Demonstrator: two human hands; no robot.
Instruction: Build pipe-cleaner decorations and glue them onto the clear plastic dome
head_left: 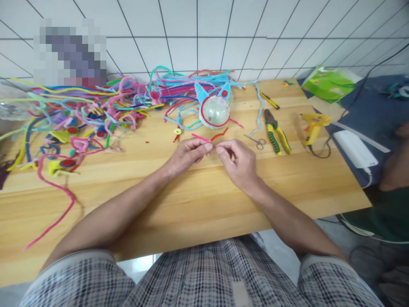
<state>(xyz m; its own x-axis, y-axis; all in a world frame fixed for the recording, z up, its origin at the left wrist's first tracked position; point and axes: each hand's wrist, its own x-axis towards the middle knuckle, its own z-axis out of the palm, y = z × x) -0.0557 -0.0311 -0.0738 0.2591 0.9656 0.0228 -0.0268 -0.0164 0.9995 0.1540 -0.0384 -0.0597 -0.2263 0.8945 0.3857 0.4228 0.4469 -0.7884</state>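
Note:
My left hand (192, 152) is closed in a pinch, and a short pink pipe cleaner (200, 137) sticks out above its fingertips. Just to the right, my right hand (238, 162) has its thumb and fingers pressed together; whatever is between them is too small to make out. A bent red pipe cleaner piece (220, 135) shows right behind the fingertips. Beyond both hands stands a clear dome (216, 111) with a red rim and two blue fuzzy ears.
Many coloured pipe cleaners (96, 106) are heaped at the back left. Small scissors (259, 143), pliers (276, 133), a yellow cutter (270, 100) and a yellow glue gun (313, 128) lie to the right. A person's arm (396, 168) shows at the right edge.

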